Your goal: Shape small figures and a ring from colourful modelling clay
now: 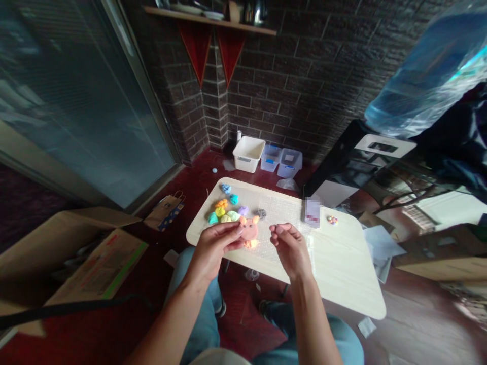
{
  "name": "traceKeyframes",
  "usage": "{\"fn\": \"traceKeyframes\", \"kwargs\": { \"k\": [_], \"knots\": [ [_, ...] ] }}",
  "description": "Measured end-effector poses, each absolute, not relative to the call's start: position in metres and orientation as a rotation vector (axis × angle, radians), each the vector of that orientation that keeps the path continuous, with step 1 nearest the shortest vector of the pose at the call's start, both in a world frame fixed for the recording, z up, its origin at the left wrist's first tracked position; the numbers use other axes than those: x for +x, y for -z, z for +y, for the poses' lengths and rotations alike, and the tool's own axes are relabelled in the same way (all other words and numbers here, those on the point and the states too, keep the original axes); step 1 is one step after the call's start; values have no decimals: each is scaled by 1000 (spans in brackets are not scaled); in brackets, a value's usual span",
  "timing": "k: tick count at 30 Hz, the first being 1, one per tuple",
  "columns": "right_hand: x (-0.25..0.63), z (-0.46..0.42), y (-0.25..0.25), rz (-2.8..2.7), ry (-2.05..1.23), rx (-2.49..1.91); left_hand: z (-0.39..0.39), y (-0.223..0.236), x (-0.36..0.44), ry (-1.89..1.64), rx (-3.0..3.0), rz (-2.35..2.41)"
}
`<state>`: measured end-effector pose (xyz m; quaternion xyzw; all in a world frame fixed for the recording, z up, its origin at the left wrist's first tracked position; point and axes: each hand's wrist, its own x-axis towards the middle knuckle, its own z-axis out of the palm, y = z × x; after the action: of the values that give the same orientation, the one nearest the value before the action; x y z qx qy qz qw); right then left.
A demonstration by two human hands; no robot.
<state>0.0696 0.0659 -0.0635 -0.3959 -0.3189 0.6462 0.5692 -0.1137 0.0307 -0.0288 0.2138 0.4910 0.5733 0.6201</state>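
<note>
My left hand (218,241) grips the edge of a flat pink clay animal face (249,230) with orange ears and small dark eyes, held above the table. To its right, my right hand (289,243) is closed in a pinch, thumb against forefinger; whatever lies between the fingertips is too small to make out. Several soft clay lumps lie beyond the left hand, among them an orange lump (221,204), a blue lump (225,188), a purple lump (243,210) and a grey lump (262,214). Below the face is another orange piece (251,244).
Bubble wrap (281,208) covers the middle of the pale table (342,274). A blurred card (312,212) and a small multicoloured cluster (333,220) lie on the right. Beyond stand a white bin (248,154) and clear boxes; a water dispenser (338,157) is at right, a cardboard box (87,263) at left.
</note>
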Motion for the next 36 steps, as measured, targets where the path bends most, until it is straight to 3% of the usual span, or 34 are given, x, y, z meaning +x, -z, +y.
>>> {"fn": "traceKeyframes", "kwargs": {
  "k": [9,36],
  "knots": [
    [74,31,29,-755,-1463,-872,22,15,-105,-1326,488,1097],
    [87,-13,10,-860,-1343,-872,-6,-2,-90,-1299,549,1011]
  ]
}}
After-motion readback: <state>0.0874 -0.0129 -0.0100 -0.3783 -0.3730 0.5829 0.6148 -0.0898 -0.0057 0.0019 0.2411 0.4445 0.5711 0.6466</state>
